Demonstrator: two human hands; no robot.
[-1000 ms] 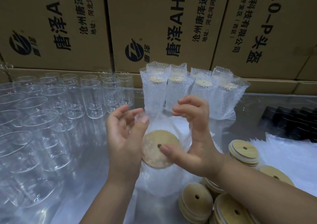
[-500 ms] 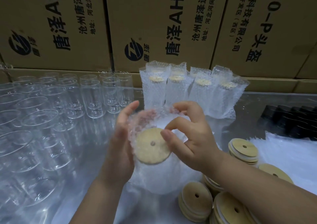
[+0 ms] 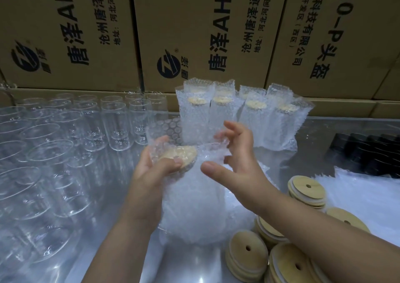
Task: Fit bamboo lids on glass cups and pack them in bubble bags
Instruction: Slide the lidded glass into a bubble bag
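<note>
Mid-table, over the glossy worktop (image 3: 307, 135), grips the bagged cup (image 3: 194, 207) near its top with the left hand (image 3: 151, 174): fingers curled round the far side, thumb pressed through the plastic onto the near rim of the bamboo lid (image 3: 179, 152). Shows that lid tilted, seated on the cup's mouth and already inside the bubble bag (image 3: 164, 131), with the bag's loose mouth standing up behind it. Hides the glass itself behind the bubbles. Holds the right hand (image 3: 233, 159) wide just right of the lid, fingers spread and loosely bent, fingertips at the crumpled top edge of the bag, thumb apart and gripping nothing. Cannot tell whether the cup's base rests on the worktop or hangs just above it.

Left of the hands, shows many empty glass cups (image 3: 54, 152) standing upright in close rows. Behind the hands, shows a row of packed cups (image 3: 253, 118) upright in their own bubble bags, lids visible through the plastic, set against printed cardboard boxes (image 3: 194, 33). Near right, shows stacks of loose bamboo lids (image 3: 246, 259), each with a small hole, some stacks touching one another. Beyond those, shows a pile of flat bubble bags (image 3: 368, 196) and, farther back, a cluster of black objects (image 3: 368, 150) too dark to name
</note>
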